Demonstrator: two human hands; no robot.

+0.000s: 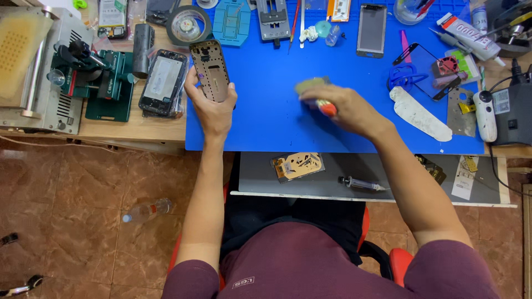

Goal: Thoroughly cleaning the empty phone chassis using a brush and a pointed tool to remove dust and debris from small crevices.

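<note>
L hand (213, 111) grips a bare phone frame (210, 69) – fingers wrapped round its lower end, thumb on the left edge, frame held upright over the left part of the blue mat (266, 119). Frame is grey-brown w/ small holes and cutouts, inner side facing the camera.

R hand (343, 108) is closed round an orange-handled brush (327, 108); its tan head (311, 84) is blurred, just above the mat near the middle. Hands are well apart.

Left of the frame, off the mat on the wooden bench: a dark phone body (162, 82) w/ a pale inner panel, a black cylinder (142, 49), a green clamp jig (105, 77), and a grey machine (33, 66) w/ a yellowed pad on top. At the mat's back edge – a tape roll (188, 25), a metal holder (272, 19), a glass screen panel (371, 30). Right side: a white curved piece (420, 113), blue plastic tool (403, 75), glue tube (468, 36).

Lower grey shelf (255, 180) carries a gold-coloured phone part (297, 166) and a syringe (363, 184). A plastic bottle (147, 210) lies on the tiled floor.
</note>
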